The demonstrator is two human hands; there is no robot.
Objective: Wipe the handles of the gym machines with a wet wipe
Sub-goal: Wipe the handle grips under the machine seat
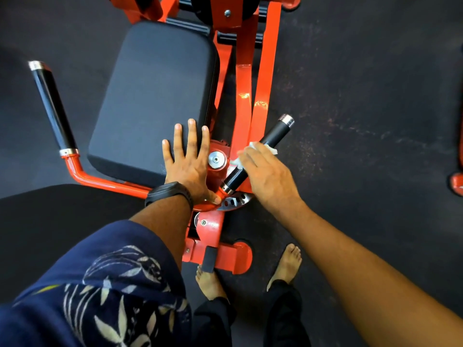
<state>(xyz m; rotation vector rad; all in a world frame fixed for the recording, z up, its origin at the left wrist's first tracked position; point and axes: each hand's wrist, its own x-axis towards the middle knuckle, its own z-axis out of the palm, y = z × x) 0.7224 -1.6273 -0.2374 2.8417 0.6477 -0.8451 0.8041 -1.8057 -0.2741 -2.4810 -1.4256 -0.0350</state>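
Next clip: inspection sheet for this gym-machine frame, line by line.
Surface: black seat pad on the orange frame.
Job's things: white wet wipe wrapped over the right handle; no hand on the left handle.
Clutter: nothing seen.
Grippers: right hand grips the wet wipe against the right handle; left hand rests flat on the seat pad, fingers straight.
Cables: nothing seen.
Surroundings: dark floor; bare feet by the machine base; another orange part at the right edge.
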